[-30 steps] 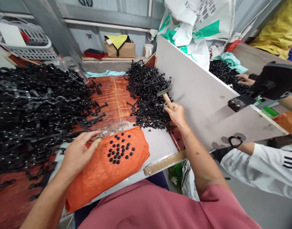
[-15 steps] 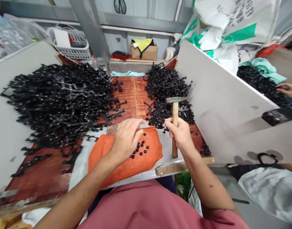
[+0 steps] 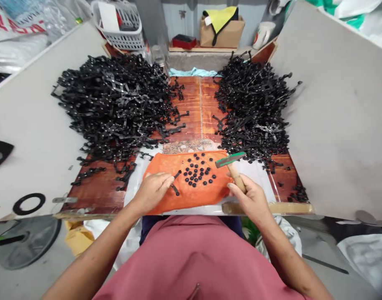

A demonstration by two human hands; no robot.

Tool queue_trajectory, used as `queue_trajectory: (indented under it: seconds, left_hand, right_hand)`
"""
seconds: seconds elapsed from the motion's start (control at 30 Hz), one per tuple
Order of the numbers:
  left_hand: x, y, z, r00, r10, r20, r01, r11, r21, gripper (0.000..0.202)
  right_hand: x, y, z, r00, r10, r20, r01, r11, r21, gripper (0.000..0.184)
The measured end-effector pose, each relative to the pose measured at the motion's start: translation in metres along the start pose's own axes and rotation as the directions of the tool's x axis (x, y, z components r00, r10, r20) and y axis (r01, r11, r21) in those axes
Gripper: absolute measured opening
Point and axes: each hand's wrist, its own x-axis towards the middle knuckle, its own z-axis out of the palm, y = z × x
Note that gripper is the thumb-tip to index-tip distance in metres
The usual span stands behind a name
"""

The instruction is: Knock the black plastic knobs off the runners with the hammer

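My left hand (image 3: 155, 189) is closed over the left part of the orange cloth pad (image 3: 159, 162), pinching a small black jointed plastic piece (image 3: 176, 175). Two round-ended arms of that piece stick out past the fingertips. My right hand (image 3: 251, 193) wraps round the wooden handle of a hammer (image 3: 236, 177), whose green-edged head is raised over the pad's right side. Between the hands, several small black round caps (image 3: 195, 171) lie scattered on the orange cloth. A speckled stone slab (image 3: 187, 146) shows just behind the pad.
Large heaps of black jointed pieces rise at the left (image 3: 116, 104) and the right (image 3: 253, 108) of the red-brown tabletop (image 3: 189, 104). Pale side panels (image 3: 328, 112) flank the bench. A white basket (image 3: 120, 31), a cardboard box (image 3: 222, 33) and a mug (image 3: 263, 35) stand behind.
My left hand has moved off the caps to the pad's left and now pinches a black piece. The hammer has tilted and lowered. More caps are visible; the view has shifted.
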Motion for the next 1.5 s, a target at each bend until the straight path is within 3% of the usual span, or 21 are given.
queue_trajectory:
  seconds: [0.17,0.33,0.57,0.97,1.27,1.4,1.5]
  left_hand:
    - [-0.009,0.001,0.025,1.000,0.000,0.013,-0.001,0.999,0.036,0.042]
    - [-0.007,0.006,0.031,0.999,0.039,0.030,-0.040,0.998,0.040,0.042]
    - [-0.005,0.006,0.033,0.998,0.040,0.045,-0.044,0.994,0.102,0.043]
    - [-0.003,0.001,0.024,0.997,-0.012,0.080,0.015,0.999,-0.036,0.043]
    - [-0.003,0.004,0.026,0.996,0.026,0.091,-0.032,0.997,0.072,0.046]
    - [-0.003,0.006,0.024,0.994,0.009,0.107,-0.018,0.997,0.077,0.045]
    - [-0.001,0.009,0.020,0.992,-0.023,0.123,0.012,0.996,0.084,0.047]
  right_hand:
    - [-0.023,0.037,0.006,0.996,0.090,-0.027,-0.091,0.995,-0.039,0.027]
    - [-0.032,0.048,0.015,0.990,0.139,-0.007,-0.139,0.990,-0.008,0.030]
    - [-0.032,0.047,0.015,0.994,0.108,-0.012,-0.109,0.993,-0.052,0.028]
    - [-0.033,0.047,0.013,0.995,0.077,0.059,-0.070,0.990,-0.120,0.032]
    - [-0.033,0.047,0.014,0.997,0.049,0.054,-0.037,0.980,-0.195,0.030]
    - [-0.032,0.033,0.011,0.998,-0.001,0.067,0.024,0.941,-0.338,0.030]
    - [-0.030,0.010,0.011,0.987,-0.138,0.088,0.164,0.858,-0.486,0.040]
